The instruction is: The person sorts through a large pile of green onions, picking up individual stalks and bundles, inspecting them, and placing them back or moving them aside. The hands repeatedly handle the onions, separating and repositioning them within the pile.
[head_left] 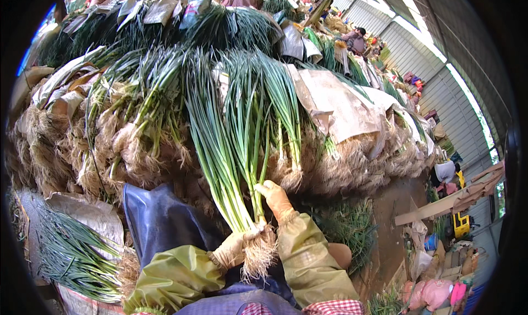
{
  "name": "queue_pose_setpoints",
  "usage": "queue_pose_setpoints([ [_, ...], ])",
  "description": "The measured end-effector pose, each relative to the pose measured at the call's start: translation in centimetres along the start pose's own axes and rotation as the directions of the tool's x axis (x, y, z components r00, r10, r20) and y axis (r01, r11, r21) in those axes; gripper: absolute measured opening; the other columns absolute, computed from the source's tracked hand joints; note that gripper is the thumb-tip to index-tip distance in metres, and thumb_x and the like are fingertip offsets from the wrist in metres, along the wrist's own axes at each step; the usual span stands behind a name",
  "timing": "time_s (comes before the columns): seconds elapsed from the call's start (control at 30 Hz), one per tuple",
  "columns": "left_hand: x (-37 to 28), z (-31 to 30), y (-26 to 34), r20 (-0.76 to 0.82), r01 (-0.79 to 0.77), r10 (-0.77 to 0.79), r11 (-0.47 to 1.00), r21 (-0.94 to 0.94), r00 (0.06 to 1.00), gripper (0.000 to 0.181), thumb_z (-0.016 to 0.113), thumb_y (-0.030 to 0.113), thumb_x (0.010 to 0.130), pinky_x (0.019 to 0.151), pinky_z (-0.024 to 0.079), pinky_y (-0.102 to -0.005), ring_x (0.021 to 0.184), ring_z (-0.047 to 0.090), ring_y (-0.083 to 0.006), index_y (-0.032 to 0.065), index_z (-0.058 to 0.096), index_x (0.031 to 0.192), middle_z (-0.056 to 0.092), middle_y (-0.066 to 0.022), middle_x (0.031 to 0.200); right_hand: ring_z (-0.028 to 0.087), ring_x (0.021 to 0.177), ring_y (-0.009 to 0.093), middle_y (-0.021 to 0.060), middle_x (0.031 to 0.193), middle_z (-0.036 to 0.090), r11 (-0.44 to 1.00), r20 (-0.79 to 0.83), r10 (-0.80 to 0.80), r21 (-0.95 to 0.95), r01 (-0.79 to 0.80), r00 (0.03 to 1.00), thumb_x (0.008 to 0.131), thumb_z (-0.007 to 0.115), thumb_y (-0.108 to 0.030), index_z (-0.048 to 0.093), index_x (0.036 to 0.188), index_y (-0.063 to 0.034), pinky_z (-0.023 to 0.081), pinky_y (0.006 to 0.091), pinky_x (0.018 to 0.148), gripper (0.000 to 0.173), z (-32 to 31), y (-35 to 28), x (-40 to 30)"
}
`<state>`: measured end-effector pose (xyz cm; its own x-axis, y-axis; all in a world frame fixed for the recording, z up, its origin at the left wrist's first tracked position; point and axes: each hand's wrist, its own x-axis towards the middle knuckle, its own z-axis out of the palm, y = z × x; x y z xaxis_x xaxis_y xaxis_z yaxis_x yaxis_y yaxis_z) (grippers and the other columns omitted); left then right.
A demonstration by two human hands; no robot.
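Note:
My gloved left hand point(232, 250) grips a bunch of green onions point(220, 179) just above its shaggy roots point(260, 255). The long leaves point away from me and rest toward the heap. My gloved right hand point(275, 197) pinches pale stalks on the right side of that bunch, higher up than the left hand. Straight ahead, more green onions point(291, 125) lie on the pile with their root ends toward me. Below my hands, dark blue waterproof cloth point(169, 220) covers my lap.
At lower left, a stack of green onions point(82, 253) lies on sheeting point(93, 212). Pale sacking point(334, 96) covers part of the rooted heap. Green trimmings point(346, 232) litter the floor on the right, near a wooden beam point(445, 203). A person in pink point(433, 294) is at lower right.

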<state>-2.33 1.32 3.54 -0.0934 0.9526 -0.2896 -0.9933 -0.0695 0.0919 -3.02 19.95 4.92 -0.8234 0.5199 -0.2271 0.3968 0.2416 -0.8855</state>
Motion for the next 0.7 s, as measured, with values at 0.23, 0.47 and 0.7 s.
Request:
queue_pose_setpoints([
  [0.23, -1.3, 0.1, 0.9, 0.097, -0.155, 0.154, 0.988, 0.004, 0.983, 0.022, 0.057, 0.014, 0.085, 0.066, 0.051, -0.0318, 0.075, 0.061, -0.0194, 0.0004, 0.056, 0.103, 0.063, -0.011, 0.087, 0.061, 0.08, 0.017, 0.0069, 0.082, 0.065, 0.818, -0.16, -0.116, 0.545, 0.186, 0.98, 0.091, 0.05, -0.017, 0.06, 0.087, 0.0003, 0.048, 0.0282, 0.077, 0.02, -0.4, -3.8, -5.5],
  [0.47, -1.7, 0.2, 0.9, 0.0, -0.026, 0.027, 0.986, -0.162, 1.0, 0.021, 0.056, 0.012, 0.086, 0.067, 0.052, -0.0342, 0.074, 0.061, -0.0219, -0.0014, 0.055, 0.103, 0.062, -0.0111, 0.086, 0.056, 0.065, 0.012, 0.0026, 0.068, 0.059, 0.828, -0.26, -0.26, 0.435, 0.353, 0.93, 0.091, 0.051, -0.018, 0.057, 0.074, -0.0027, 0.046, 0.0267, 0.066, 0.024, 1.2, -4.2, -7.8],
  [0.7, -1.0, -0.7, 0.7, -0.172, -0.181, 0.201, 0.975, 0.125, 0.964, 0.014, 0.056, 0.013, 0.085, 0.055, 0.051, -0.0322, 0.06, 0.059, -0.0196, 0.0004, 0.058, 0.093, 0.061, -0.0087, 0.074, 0.037, 0.044, 0.005, -0.004, 0.056, 0.042, 0.605, 0.327, 0.026, 0.747, -0.276, 0.945, 0.09, 0.05, -0.014, 0.052, 0.07, -0.0076, 0.031, 0.0204, 0.043, 0.02, 0.6, -3.5, -6.6],
])
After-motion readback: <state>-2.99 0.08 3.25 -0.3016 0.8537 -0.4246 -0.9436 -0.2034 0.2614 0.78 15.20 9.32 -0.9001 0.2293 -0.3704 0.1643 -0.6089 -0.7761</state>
